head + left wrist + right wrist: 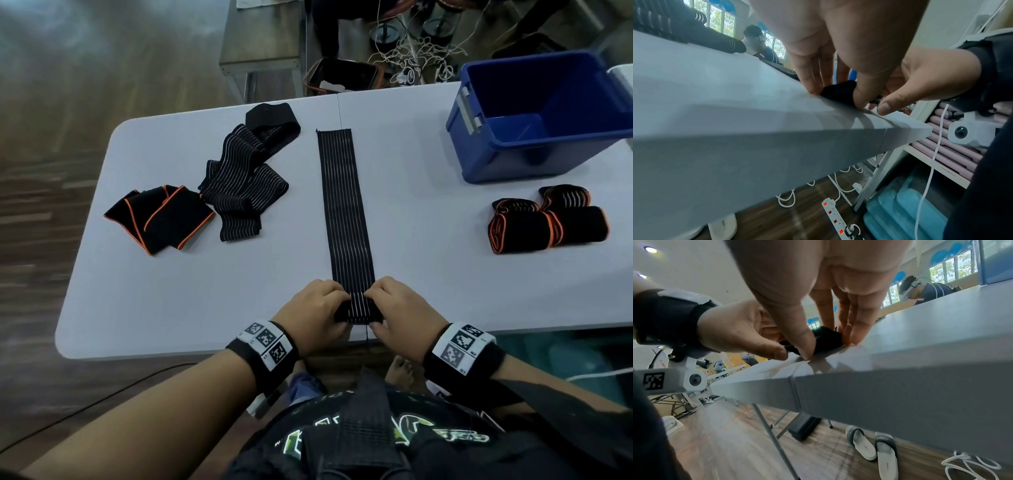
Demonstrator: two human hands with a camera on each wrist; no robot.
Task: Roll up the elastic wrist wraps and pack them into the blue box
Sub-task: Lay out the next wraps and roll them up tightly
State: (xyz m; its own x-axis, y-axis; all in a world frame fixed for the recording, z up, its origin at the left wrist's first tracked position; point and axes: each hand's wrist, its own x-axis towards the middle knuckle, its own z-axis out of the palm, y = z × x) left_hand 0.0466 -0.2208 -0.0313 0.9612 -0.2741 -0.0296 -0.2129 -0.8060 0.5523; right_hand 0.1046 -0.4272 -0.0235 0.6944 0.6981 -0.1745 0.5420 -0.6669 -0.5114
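Note:
A long black wrist wrap with white stripes (346, 205) lies flat down the middle of the grey table (239, 291), its near end curled into a small roll (358, 313). My left hand (315, 308) pinches the roll's left end and my right hand (397, 308) pinches its right end, thumbs behind and fingers in front. The wrist views show that roll (838, 92) (826, 339) held between thumb and fingertips on the tabletop. The blue box (548, 113) stands at the far right, nothing visible inside it.
Two rolled orange-edged wraps (548, 222) lie near the box. A loose striped wrap (246, 171) and a folded orange-edged wrap (161, 216) sit at the left. Cables and a black bin (342, 75) lie on the floor behind the table. Slippers (873, 449) rest under the table.

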